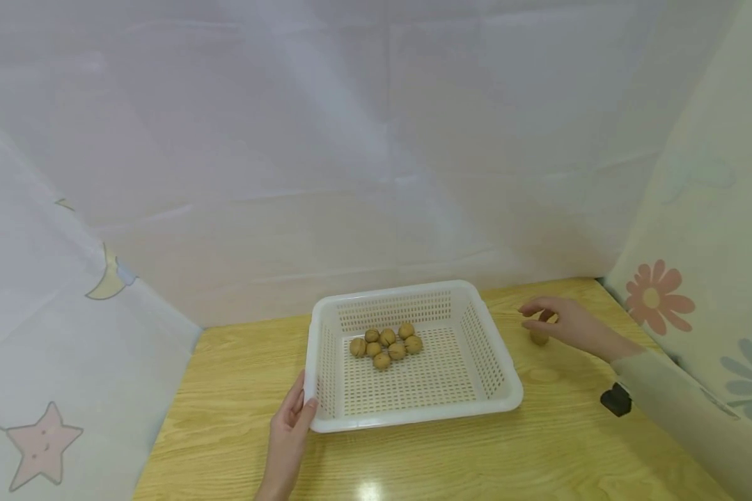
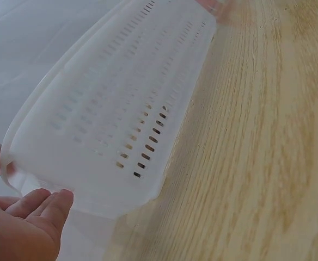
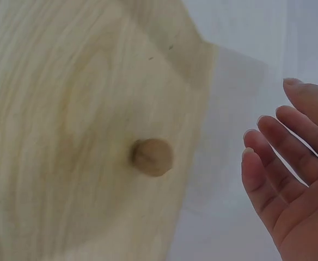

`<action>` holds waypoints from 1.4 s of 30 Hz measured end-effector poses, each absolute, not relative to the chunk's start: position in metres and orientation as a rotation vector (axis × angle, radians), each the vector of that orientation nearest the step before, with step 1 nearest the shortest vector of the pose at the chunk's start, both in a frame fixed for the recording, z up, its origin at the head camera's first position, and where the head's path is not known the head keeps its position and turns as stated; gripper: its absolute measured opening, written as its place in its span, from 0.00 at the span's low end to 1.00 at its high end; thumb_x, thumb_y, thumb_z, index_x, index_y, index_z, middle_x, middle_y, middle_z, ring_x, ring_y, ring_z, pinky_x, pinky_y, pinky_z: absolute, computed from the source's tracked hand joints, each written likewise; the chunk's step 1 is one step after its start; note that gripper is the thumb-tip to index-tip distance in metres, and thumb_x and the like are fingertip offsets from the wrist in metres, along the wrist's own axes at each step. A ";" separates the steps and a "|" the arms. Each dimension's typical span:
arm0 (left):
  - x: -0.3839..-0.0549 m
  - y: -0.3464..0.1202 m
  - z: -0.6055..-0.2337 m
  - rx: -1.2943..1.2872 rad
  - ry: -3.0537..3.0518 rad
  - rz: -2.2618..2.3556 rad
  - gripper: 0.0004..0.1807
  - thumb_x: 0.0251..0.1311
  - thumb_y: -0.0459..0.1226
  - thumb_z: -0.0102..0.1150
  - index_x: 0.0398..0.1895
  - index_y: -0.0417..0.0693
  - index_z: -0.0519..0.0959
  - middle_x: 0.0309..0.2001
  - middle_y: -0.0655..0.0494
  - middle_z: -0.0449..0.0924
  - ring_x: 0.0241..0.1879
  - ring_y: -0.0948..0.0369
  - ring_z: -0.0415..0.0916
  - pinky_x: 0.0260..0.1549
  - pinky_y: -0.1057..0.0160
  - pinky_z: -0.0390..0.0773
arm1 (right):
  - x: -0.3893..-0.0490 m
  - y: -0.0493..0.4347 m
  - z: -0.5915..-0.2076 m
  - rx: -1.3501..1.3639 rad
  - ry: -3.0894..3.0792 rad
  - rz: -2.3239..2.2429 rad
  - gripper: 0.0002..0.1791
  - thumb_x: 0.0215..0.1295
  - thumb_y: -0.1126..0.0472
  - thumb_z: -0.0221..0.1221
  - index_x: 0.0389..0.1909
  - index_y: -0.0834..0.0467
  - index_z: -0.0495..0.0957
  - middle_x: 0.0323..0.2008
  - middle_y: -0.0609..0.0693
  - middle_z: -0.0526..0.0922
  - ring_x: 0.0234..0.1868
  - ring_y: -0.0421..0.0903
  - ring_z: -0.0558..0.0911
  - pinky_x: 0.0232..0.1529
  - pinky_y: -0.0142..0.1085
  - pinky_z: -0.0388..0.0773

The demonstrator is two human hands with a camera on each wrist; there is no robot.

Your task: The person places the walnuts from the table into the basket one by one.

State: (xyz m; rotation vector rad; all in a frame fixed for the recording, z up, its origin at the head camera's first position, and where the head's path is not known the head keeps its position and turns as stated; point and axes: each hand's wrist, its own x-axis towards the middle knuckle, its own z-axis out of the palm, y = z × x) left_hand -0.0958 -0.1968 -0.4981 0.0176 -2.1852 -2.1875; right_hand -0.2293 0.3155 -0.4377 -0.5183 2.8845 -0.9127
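A white perforated plastic basket point(image 1: 413, 417) stands on the table in the head view, with several walnuts point(image 1: 387, 337) grouped toward the back left of its floor. My left hand point(image 1: 286, 431) grips the basket's left front corner, thumb over the rim and fingers beneath it; the left wrist view shows those fingers point(image 2: 49, 209) against the outer wall. To the right of the basket, one walnut point(image 1: 539, 338) sits on the wood. Just over that walnut hovers my right hand point(image 1: 564, 323), fingers loosely bent and apart. In the right wrist view, the walnut point(image 3: 153, 157) lies apart from the fingertips.
The wooden table point(image 1: 539, 459) ends at a pale cloth backdrop point(image 1: 351, 229). Patterned cloth with flowers point(image 1: 652, 298) hangs on the right. Beside the right sleeve point(image 1: 677, 410) shows a small dark object point(image 1: 616, 400).
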 end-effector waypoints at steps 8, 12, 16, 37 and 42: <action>-0.095 -0.195 -0.499 0.016 -2.181 -2.180 0.35 0.81 0.40 0.51 0.82 0.37 0.52 0.80 0.39 0.55 0.75 0.47 0.60 0.63 0.70 0.74 | -0.228 0.343 -0.467 -0.444 2.899 -0.905 0.23 0.74 0.53 0.64 0.60 0.65 0.81 0.54 0.62 0.85 0.44 0.51 0.82 0.42 0.46 0.84; -0.097 -0.195 -0.499 0.009 -2.176 -2.195 0.35 0.81 0.39 0.51 0.83 0.38 0.52 0.80 0.39 0.54 0.75 0.47 0.60 0.63 0.69 0.74 | -0.229 0.350 -0.483 -0.372 2.930 -0.859 0.27 0.74 0.49 0.63 0.61 0.66 0.79 0.54 0.64 0.84 0.44 0.54 0.83 0.44 0.52 0.85; -0.098 -0.195 -0.499 0.010 -2.169 -2.205 0.35 0.80 0.39 0.51 0.82 0.38 0.52 0.80 0.40 0.55 0.75 0.47 0.61 0.64 0.68 0.74 | -0.227 0.353 -0.496 -0.298 2.935 -0.858 0.31 0.74 0.45 0.63 0.62 0.67 0.78 0.55 0.67 0.83 0.45 0.57 0.84 0.44 0.56 0.85; -0.098 -0.195 -0.499 0.017 -2.170 -2.193 0.35 0.80 0.39 0.51 0.83 0.39 0.53 0.80 0.41 0.55 0.75 0.47 0.62 0.64 0.66 0.74 | -0.230 0.348 -0.513 -0.220 2.941 -0.848 0.31 0.77 0.43 0.58 0.61 0.68 0.77 0.51 0.65 0.84 0.48 0.60 0.84 0.45 0.58 0.84; -0.097 -0.196 -0.500 0.024 -2.173 -2.195 0.35 0.80 0.39 0.51 0.83 0.39 0.52 0.80 0.41 0.55 0.75 0.47 0.61 0.65 0.66 0.74 | -0.229 0.347 -0.512 -0.242 2.932 -0.862 0.30 0.77 0.45 0.59 0.61 0.68 0.77 0.50 0.65 0.84 0.45 0.59 0.84 0.44 0.56 0.85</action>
